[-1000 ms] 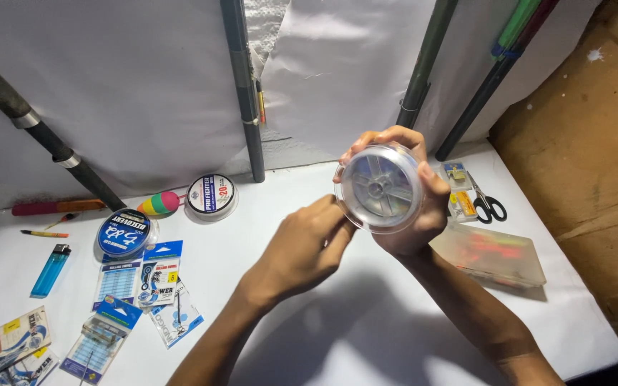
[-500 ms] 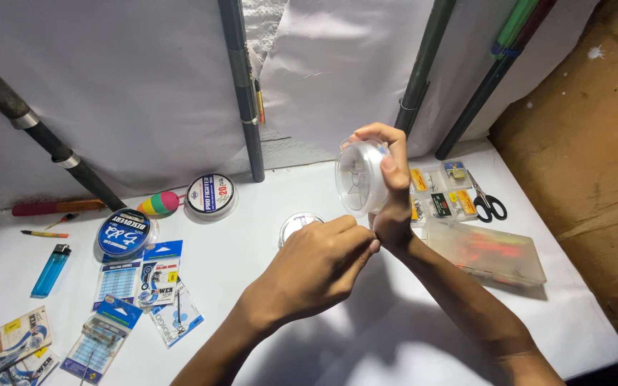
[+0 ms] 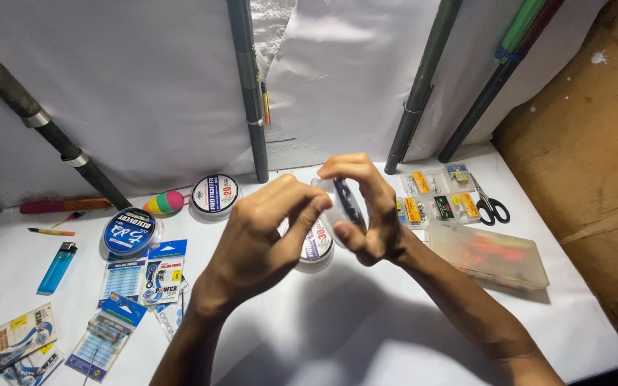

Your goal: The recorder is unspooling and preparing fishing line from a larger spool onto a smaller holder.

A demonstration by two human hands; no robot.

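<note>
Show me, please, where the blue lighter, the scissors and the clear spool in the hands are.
blue lighter (image 3: 57, 266), head view, middle of body.
scissors (image 3: 493, 209), head view, black handles.
clear spool (image 3: 342, 204), head view, rim between fingers.

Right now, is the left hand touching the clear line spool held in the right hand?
Touching. The head view shows the left hand with thumb and fingertip pressed on the edge of the clear line spool, which the right hand grips.

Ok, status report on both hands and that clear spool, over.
Left hand and right hand both gripping the clear line spool, held edge-on above the white table. Second spool lies right beneath. Nothing blocking.
</note>
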